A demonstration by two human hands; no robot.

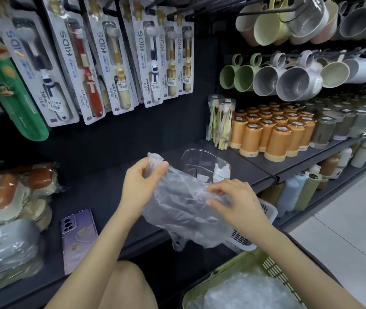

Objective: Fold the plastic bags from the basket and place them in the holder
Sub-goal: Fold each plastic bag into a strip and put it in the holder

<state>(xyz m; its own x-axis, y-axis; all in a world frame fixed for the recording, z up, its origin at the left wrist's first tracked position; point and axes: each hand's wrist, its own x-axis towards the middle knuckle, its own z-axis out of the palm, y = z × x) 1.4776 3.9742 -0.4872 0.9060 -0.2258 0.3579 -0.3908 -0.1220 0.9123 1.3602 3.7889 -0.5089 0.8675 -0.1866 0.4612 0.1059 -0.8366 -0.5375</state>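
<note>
Centre frame: left hand (143, 184) is pinching the bag (186, 208) at its bunched top, thumb against fingers. Right hand (238, 201) is gripping its right edge, fingers curled. Bag is hanging just below the clear holder (206, 166). Basket (229, 270), lower right, is holding more bags (244, 291).

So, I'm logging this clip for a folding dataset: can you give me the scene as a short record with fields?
left hand: pinches the upper end of the plastic bag
right hand: pinches its right edge
holder: clear, on the shelf behind the bag
green basket: lower right, more bags inside
phone: flat on the shelf, left
</note>
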